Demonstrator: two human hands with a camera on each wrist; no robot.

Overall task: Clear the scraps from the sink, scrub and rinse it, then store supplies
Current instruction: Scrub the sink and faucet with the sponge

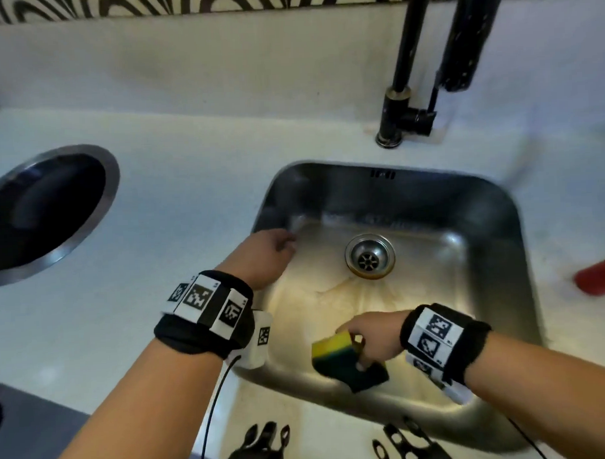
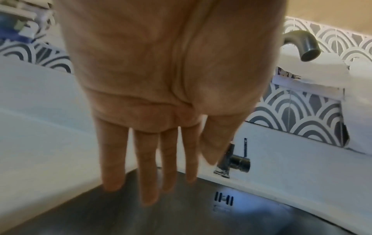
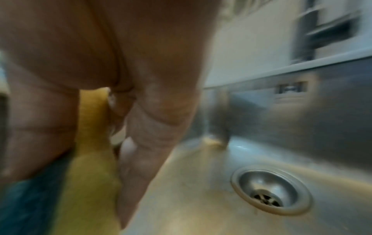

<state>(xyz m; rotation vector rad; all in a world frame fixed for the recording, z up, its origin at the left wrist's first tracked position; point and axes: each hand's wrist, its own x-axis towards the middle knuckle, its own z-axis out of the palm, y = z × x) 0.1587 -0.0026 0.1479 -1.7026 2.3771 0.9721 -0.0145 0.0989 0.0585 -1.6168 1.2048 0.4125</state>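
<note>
The steel sink [image 1: 492, 202] sits in a white counter, its round drain [image 1: 370, 256] in the middle of a wet floor. My right hand [image 1: 365, 337] grips a yellow and green sponge [image 1: 336, 348] low over the sink's front part. The right wrist view shows the sponge [image 3: 90, 182] squeezed between thumb and fingers, with the drain [image 3: 270, 190] to the right. At the sink's left wall my left hand [image 1: 271, 251] hangs with nothing in it. The left wrist view shows its fingers [image 2: 149, 167] straight, pointing down at the sink wall [image 2: 261, 222].
A black tap [image 1: 406, 88] stands behind the sink. In the counter at left lies a round opening with a steel rim [image 1: 112, 188]. A red object [image 1: 599, 275] pokes in at the right edge. Black pieces [image 1: 264, 440] lie at the near edge of the counter.
</note>
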